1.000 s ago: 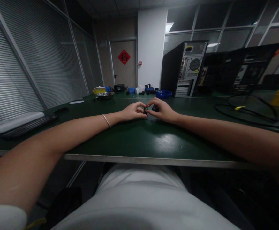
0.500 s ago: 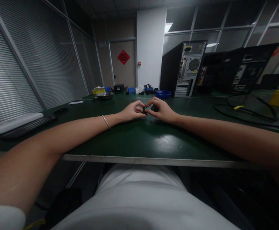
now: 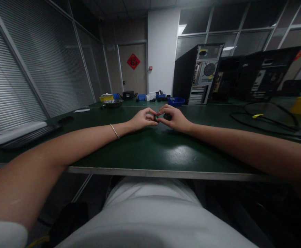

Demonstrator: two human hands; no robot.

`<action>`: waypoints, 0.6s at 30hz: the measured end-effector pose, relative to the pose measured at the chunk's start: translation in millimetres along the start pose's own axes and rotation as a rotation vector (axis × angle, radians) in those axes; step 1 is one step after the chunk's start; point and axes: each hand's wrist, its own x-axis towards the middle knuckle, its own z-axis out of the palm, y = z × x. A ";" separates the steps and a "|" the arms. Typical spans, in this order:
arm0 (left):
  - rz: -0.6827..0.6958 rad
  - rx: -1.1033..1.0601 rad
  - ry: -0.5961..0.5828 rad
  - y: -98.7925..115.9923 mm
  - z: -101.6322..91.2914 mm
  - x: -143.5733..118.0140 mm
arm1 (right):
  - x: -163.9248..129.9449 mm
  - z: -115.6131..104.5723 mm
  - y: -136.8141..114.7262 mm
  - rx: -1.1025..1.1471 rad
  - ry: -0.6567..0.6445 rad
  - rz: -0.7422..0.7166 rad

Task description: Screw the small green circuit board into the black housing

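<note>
My left hand [image 3: 141,119] is closed, its thumb and fingers pinching a small dark part [image 3: 155,118] with a hint of green on it. Opposite it, my right hand [image 3: 176,119] is also closed, with a rounded dark object [image 3: 167,116] showing inside its curled fingers. A thin light-coloured piece [image 3: 158,113] lies between the fingertips of both hands; its kind is too small to tell. The fingertips of the two hands meet, or nearly meet, just over the green tabletop [image 3: 140,151].
A blue bin [image 3: 175,101] and a computer tower [image 3: 203,75] stand beyond my right hand. Further left are a metal dish [image 3: 113,103] and a yellow bin [image 3: 106,97]. Black cables [image 3: 266,127] lie at the right, a keyboard [image 3: 31,136] at the left.
Both hands stay in nearly the same place. The small dark part between the fingertips has turned or shifted very slightly.
</note>
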 end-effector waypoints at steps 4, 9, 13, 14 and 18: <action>-0.030 -0.108 0.036 2.2 2.8 -1.4 | -0.1 -0.1 -0.6 0.002 0.006 0.006; -0.018 -0.095 0.060 2.4 4.9 -0.9 | 0.1 0.5 -1.2 0.018 -0.019 -0.004; 0.031 -0.071 0.072 5.0 4.2 0.7 | 0.2 0.3 -1.5 0.023 0.012 0.005; 0.042 -0.064 0.076 5.8 3.8 1.1 | 0.1 0.1 -1.3 0.024 0.020 0.016; 0.053 -0.052 0.064 5.8 1.2 2.9 | -0.9 0.1 0.3 0.064 0.033 0.102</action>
